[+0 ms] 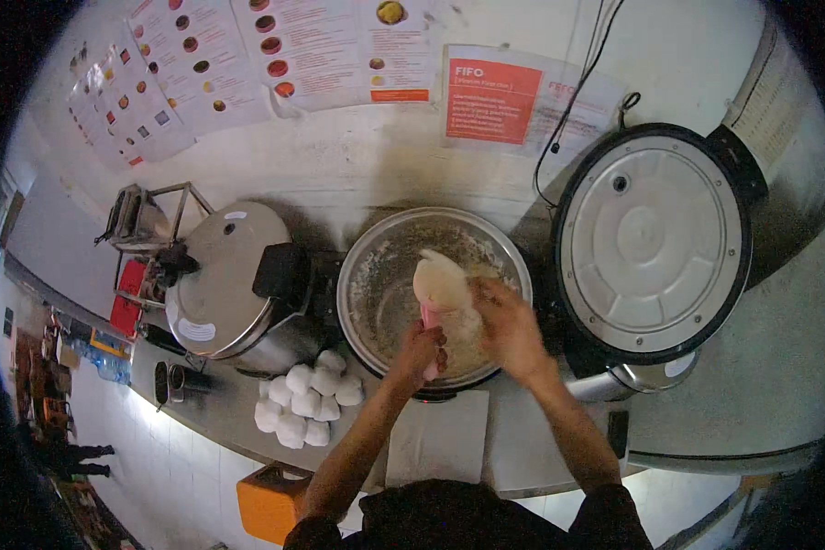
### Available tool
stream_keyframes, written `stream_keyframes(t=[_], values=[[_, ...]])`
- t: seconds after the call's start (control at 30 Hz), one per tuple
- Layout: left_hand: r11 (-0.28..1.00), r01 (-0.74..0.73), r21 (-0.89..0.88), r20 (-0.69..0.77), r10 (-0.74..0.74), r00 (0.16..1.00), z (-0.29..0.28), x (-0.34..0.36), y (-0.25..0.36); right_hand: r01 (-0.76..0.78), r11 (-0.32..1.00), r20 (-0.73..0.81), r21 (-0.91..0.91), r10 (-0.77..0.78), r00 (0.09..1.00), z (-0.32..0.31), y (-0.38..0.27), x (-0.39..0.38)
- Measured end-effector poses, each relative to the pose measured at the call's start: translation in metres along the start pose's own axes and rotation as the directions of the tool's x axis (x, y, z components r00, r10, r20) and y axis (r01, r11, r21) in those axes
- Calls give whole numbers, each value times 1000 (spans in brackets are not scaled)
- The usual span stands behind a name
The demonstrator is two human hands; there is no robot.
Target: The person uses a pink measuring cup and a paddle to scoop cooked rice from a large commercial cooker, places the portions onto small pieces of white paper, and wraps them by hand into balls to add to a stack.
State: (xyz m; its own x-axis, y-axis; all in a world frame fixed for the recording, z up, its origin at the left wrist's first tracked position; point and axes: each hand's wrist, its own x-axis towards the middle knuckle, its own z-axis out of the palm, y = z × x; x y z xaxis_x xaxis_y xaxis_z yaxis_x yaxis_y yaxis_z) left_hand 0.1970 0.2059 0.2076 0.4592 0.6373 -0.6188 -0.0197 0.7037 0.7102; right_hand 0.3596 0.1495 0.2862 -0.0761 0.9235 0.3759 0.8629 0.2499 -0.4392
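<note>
My left hand (419,355) is closed round the pink handle of a rice scoop (430,317). Its pale, rounded head (440,280) is tilted up over an open metal rice pot (343,293); whether rice covers the head is hard to tell. Close beside it on the right is my right hand (511,332), above the pot, with its fingers smeared by motion. Whitish rice (466,353) lies at the lower right inside the pot, and bits cling to the pot's inner wall. Left of my left forearm, several rounded white portions (307,403) sit in a cluster on the counter.
A large round lid (655,240) stands raised to the right. To the left is a closed cooker (229,284) with a black handle. A pale board or sheet (438,438) lies before the pot. An orange stool (273,504) stands below the counter, and printed posters cover the wall.
</note>
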Motion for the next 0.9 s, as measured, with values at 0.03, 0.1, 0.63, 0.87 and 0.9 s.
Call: stream_keyframes(t=[0.03, 0.1, 0.63, 0.87, 0.9], values=[[998, -60, -32, 16, 61, 998, -1, 0, -4, 66, 996, -115, -65, -73, 991, 13, -8, -2], [991, -119, -60, 28, 121, 992, -3, -4, -2, -52, 992, 41, -115, 57, 998, 24, -10, -2], [980, -124, -153, 57, 134, 989, -14, -23, 13, -67, 997, -104, -30, 63, 993, 32, -11, -6], [982, -125, -142, -6, 125, 992, -6, -31, 22, 101, 974, -23, -201, -108, 994, 22, -11, -5], [982, -125, -139, -5, 125, 992, -4, -30, 20, 99, 975, -26, -200, -106, 994, 26, -19, -5]])
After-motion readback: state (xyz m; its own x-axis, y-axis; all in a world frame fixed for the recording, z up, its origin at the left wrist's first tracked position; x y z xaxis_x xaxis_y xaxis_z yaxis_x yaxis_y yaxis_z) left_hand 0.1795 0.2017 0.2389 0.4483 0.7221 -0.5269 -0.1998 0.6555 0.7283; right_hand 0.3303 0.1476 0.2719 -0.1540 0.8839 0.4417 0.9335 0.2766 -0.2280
